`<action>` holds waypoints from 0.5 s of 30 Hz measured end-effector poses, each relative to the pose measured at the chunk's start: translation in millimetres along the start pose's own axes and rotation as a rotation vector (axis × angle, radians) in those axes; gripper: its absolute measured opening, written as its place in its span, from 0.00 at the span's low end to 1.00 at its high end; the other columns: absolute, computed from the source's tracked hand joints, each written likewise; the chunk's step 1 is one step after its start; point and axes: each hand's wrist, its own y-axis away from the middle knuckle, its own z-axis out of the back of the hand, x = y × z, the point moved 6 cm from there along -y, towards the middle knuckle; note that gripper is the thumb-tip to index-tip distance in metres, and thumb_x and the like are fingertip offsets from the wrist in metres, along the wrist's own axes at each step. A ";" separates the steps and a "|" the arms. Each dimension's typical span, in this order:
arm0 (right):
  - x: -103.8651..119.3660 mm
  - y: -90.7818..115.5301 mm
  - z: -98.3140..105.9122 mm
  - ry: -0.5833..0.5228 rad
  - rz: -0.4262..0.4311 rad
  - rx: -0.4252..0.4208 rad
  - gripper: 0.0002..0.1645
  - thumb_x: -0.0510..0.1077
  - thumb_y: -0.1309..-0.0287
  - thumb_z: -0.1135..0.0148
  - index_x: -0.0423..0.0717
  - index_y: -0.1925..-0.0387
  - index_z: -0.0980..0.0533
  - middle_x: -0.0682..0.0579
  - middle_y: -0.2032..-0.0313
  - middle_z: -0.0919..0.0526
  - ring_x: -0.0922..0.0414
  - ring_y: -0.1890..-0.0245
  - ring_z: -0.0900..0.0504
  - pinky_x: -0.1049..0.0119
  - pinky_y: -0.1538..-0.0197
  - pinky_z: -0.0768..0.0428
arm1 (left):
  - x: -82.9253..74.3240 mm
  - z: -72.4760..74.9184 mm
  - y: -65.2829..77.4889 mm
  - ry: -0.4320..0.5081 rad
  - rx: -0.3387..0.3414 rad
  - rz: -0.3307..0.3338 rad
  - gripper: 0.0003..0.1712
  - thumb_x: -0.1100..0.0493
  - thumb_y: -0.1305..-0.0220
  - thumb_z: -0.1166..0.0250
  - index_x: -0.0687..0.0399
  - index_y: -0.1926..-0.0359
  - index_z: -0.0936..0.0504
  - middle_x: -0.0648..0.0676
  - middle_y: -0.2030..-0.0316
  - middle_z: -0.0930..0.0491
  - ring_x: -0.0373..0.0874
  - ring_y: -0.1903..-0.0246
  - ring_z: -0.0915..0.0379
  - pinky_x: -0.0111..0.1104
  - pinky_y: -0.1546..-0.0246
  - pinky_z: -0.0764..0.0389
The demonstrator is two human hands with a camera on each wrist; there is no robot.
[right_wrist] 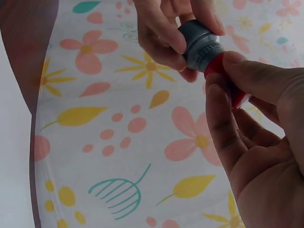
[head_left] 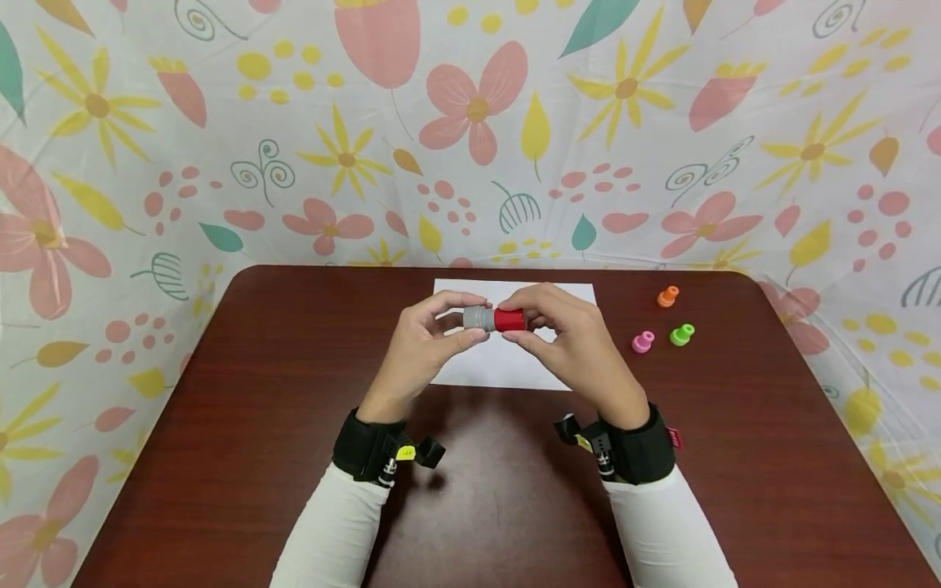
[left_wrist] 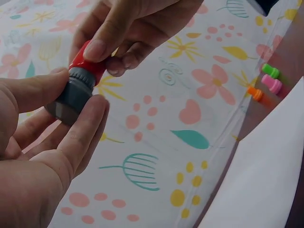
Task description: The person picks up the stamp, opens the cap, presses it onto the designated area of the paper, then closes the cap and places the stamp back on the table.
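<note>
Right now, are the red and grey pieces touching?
Touching: the left wrist view shows the red piece meeting the grey piece end to end, with no visible gap.

Right wristband (head_left: 639, 447): broad, black; red tag (head_left: 674, 438) at its outer edge, pale marks illegible. At its inner edge: black mount (head_left: 567, 428), yellow label (head_left: 584, 443), silvery fitting (head_left: 605, 465). Just below it: plain white right sleeve (head_left: 665, 531). Well apart from it, opposite: black left wristband (head_left: 360, 445), similarly fitted, yellow label included, above a white left sleeve (head_left: 331, 531). Both the right hand (head_left: 569, 335) and left hand (head_left: 419, 347) are bare.
</note>
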 end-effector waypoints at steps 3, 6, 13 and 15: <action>1.7 0.2 0.1 -0.022 0.017 -0.004 0.22 0.32 0.50 0.21 0.49 0.53 0.15 0.55 0.56 0.13 0.63 0.61 0.16 0.75 0.54 0.15 | -4.1 1.9 1.5 -0.026 0.008 -0.007 0.19 0.70 0.39 0.27 0.62 0.46 0.15 0.58 0.49 0.15 0.59 0.56 0.19 0.40 0.53 0.13; 3.8 -0.3 0.8 -0.039 0.033 -0.016 0.22 0.31 0.50 0.21 0.48 0.52 0.15 0.55 0.55 0.13 0.63 0.60 0.16 0.74 0.54 0.15 | -6.5 2.5 2.5 -0.025 0.012 -0.001 0.19 0.70 0.38 0.27 0.61 0.45 0.15 0.57 0.49 0.15 0.57 0.54 0.19 0.41 0.53 0.13; 10.1 -1.6 2.3 -0.032 0.086 -0.076 0.22 0.31 0.51 0.20 0.45 0.53 0.15 0.53 0.55 0.13 0.62 0.60 0.16 0.74 0.54 0.15 | -13.2 0.5 3.9 0.008 -0.032 -0.034 0.19 0.72 0.39 0.28 0.65 0.46 0.16 0.58 0.47 0.18 0.57 0.53 0.20 0.36 0.54 0.13; 11.5 -1.2 3.2 -0.028 0.090 -0.087 0.22 0.30 0.52 0.20 0.44 0.53 0.15 0.52 0.54 0.13 0.62 0.60 0.16 0.74 0.54 0.16 | -14.4 0.7 4.2 0.022 -0.031 -0.037 0.19 0.71 0.39 0.28 0.65 0.46 0.16 0.58 0.48 0.18 0.57 0.53 0.19 0.36 0.54 0.13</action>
